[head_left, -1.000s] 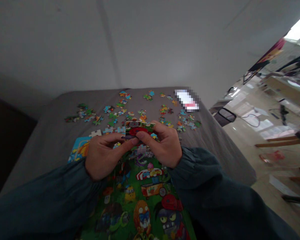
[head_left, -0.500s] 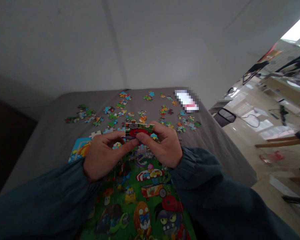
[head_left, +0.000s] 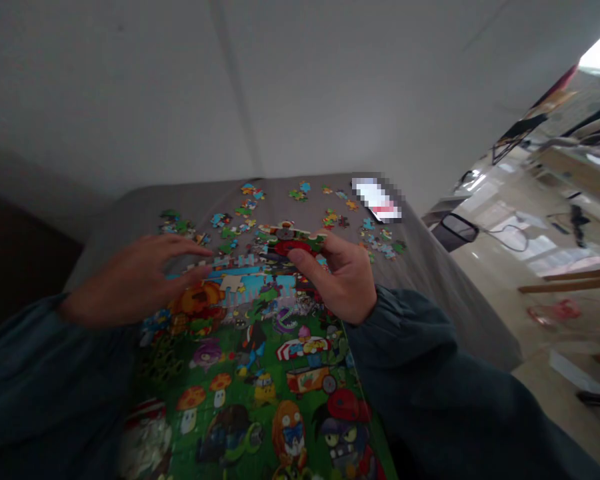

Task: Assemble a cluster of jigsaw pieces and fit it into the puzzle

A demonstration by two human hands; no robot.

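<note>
Between the thumb and fingers of my right hand [head_left: 343,270] is a small joined section of jigsaw puzzle pieces [head_left: 293,244], mostly red and green, held above the far part of the puzzle. My left hand [head_left: 140,277] holds nothing; its thumb and fingers are apart over the puzzle's upper left, slightly blurred. Below both hands lies the large cartoon jigsaw puzzle [head_left: 240,380], green with plant and zombie figures. Light blue sky and gaps with bare backing show along its far part.
Loose puzzle pieces [head_left: 250,193] are scattered across the grey cloth [head_left: 445,320] beyond the puzzle. A pixelated phone [head_left: 377,199] lies at the back right against the pale wall [head_left: 300,87]. Wooden furniture [head_left: 560,283] stands on the floor at right.
My left hand has let go of the joined puzzle section and moved left, its fingers opening. My right hand keeps the section, now slightly farther right and higher in view.
</note>
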